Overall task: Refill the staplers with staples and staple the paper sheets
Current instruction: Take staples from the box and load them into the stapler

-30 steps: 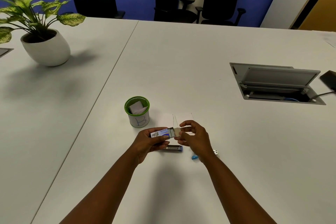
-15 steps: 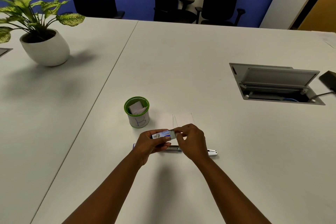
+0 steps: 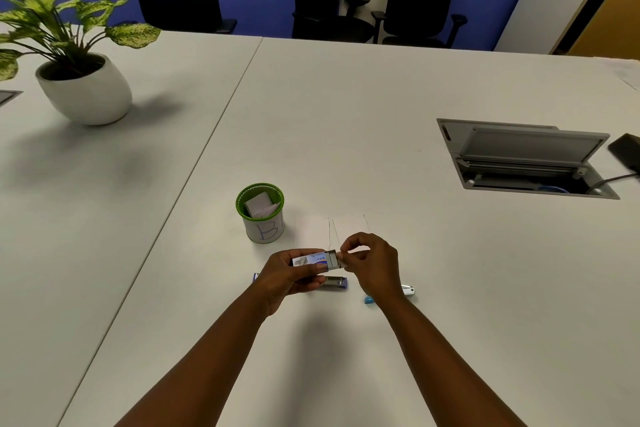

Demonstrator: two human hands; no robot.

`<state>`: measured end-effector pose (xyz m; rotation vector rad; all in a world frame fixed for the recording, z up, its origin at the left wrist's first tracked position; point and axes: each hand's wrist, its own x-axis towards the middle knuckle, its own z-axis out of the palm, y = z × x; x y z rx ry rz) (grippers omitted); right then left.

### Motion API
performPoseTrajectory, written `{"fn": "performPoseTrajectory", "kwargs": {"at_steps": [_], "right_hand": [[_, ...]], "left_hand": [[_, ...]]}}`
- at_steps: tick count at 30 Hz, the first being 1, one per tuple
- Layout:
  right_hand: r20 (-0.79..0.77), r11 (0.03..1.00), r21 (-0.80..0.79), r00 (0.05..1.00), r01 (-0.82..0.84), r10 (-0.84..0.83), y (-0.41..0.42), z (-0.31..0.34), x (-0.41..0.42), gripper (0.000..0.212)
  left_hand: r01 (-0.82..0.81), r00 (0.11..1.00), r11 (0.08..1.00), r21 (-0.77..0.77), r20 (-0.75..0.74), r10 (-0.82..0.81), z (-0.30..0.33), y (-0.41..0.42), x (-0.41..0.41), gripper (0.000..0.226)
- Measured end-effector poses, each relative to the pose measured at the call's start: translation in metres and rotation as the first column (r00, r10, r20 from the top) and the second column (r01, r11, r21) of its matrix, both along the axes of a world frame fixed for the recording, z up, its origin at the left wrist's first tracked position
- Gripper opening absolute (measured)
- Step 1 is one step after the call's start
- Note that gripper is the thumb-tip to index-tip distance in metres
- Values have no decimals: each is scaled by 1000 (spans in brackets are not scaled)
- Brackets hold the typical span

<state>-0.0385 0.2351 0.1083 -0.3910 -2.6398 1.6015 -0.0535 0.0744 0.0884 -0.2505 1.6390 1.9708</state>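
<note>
– What are the hands doing?
– Above the table's (image 3: 346, 114) near edge, the left hand (image 3: 287, 279) grips a small staple box (image 3: 313, 259) by its sleeve; the right hand (image 3: 372, 265) pinches its open end. A stapler (image 3: 334, 282) lies beneath
– How would it handle?
– Light, thin cardboard, probably; staple strips look brittle, so hold their sides

1. Table (image 3: 346, 107) is looking matt, smooth, pale laminate.
2. Staple box (image 3: 310, 259), frame centre, is showing printed glossy cardboard.
3. Stapler (image 3: 335, 282) below it is showing shiny metal with blue plastic.
4. Plant pot (image 3: 86, 97), upper left, is looking smooth matt ceramic.
</note>
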Motion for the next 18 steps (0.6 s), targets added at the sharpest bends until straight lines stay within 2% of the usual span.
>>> {"fn": "performPoseTrajectory", "kwargs": {"at_steps": [2,5,9,15,18], "right_hand": [[-37,1000,1,999,-29,29,1,-2,1,29],[-74,994,60,992,-95,99,3,-6,2,14],[-102,979,183,989,-86,106,3,-9,4,16],[-169,974,213,980,-69,107,-2,-10,10,14],[-202,947,296,962,-122,186,-3,-9,14,17]], "left_hand": [[-3,1000,1000,3,2,3,0,0,0,21],[-1,1000,1000,7,4,1,0,0,-1,20],[4,1000,1000,11,0,-4,0,-1,0,20],[6,1000,1000,3,0,-6,0,-3,0,20],[26,1000,1000,4,9,-26,1,-4,-1,18]]}}
